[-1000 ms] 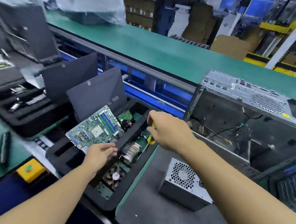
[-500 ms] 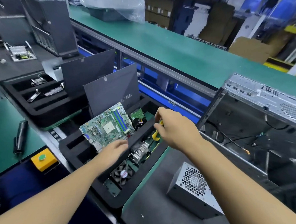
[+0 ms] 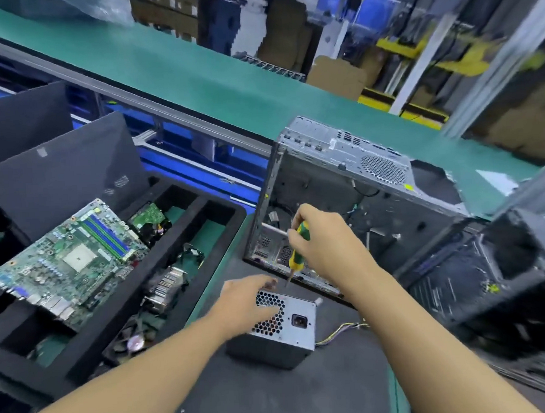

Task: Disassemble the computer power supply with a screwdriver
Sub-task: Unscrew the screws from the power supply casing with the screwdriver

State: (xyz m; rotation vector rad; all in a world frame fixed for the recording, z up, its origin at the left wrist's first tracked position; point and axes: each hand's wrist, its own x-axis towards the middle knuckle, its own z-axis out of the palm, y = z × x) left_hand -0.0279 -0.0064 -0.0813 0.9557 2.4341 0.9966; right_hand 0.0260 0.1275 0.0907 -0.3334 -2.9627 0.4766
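Note:
A grey metal power supply [image 3: 295, 326] with a honeycomb fan grille and a socket stands on the dark mat in the lower middle. My left hand [image 3: 243, 302] rests on its top over the grille, fingers curled at the far edge. My right hand [image 3: 328, 243] grips a yellow and green screwdriver [image 3: 299, 252], tip pointing down just above the supply's far top edge. Thin coloured wires [image 3: 344, 332] trail from the supply to the right.
An open computer case [image 3: 341, 158] stands right behind the supply. A black foam tray [image 3: 224, 218] on the left holds a motherboard [image 3: 69, 264], a heatsink [image 3: 168, 284] and a fan. A green conveyor belt [image 3: 195, 81] runs behind. More dark equipment [image 3: 505, 276] sits at the right.
My right hand lifted the screwdriver out of the foam tray and carried it right, over the power supply. My left hand left the motherboard and came onto the supply's top.

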